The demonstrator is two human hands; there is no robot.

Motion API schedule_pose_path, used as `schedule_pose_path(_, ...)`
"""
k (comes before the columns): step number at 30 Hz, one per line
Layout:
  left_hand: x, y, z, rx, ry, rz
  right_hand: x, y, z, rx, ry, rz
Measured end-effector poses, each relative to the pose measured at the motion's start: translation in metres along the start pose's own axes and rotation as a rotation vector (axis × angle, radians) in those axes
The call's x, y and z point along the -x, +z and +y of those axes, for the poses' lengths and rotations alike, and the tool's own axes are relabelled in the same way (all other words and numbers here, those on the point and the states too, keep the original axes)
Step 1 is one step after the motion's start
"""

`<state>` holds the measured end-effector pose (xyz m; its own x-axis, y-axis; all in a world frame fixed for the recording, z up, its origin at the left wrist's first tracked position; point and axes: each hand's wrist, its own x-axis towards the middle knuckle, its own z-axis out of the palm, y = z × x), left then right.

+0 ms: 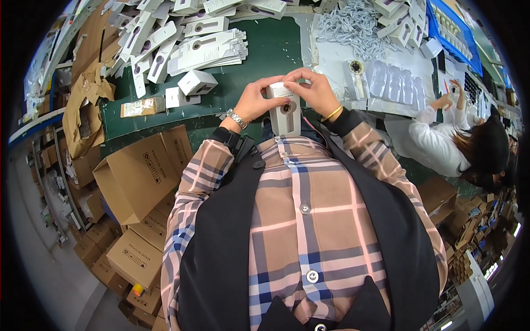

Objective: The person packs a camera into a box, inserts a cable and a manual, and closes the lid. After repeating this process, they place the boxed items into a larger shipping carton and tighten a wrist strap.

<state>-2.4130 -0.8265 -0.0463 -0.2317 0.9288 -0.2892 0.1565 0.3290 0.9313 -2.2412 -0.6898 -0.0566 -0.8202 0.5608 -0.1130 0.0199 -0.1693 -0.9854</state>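
Your plaid shirt (pixel 298 220) is nearest, just below the slim white box (pixel 287 122) at the near edge of the green worktop (pixel 276 44). Your left hand (pixel 258 102) and right hand (pixel 317 95) hold its upper end, fingers closed in. It looks light, stiff yet dentable, perhaps slick; side walls suit gripping. White cartons (pixel 207 54) heap along the far edge; brown boxes (pixel 135 182) stand off the near-left corner.

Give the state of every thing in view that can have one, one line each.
White box: held; top partly hidden
Left hand: gripping it
Right hand: at its top
Brown carton: open
Brown paper: crumpled
White cables: heaped, tangled
Clear trays: in a row
Flat white cartons: stacked
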Motion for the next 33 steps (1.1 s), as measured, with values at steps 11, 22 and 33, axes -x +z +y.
schedule_pose_path(11, -0.009, -0.078, -0.041, -0.848, 0.244, 0.503, -0.003, -0.061, 0.035, 0.399, 0.014, 0.353)
schedule_pose_path(22, -0.009, -0.124, -0.058, -1.207, -0.068, 0.62, -0.045, -0.165, 0.098, 0.455, 0.104, 0.603)
schedule_pose_path(33, 0.05, -0.066, -0.022, -0.955, -0.028, 0.717, -0.298, -0.072, 0.131, 0.62, -0.075, 0.564)
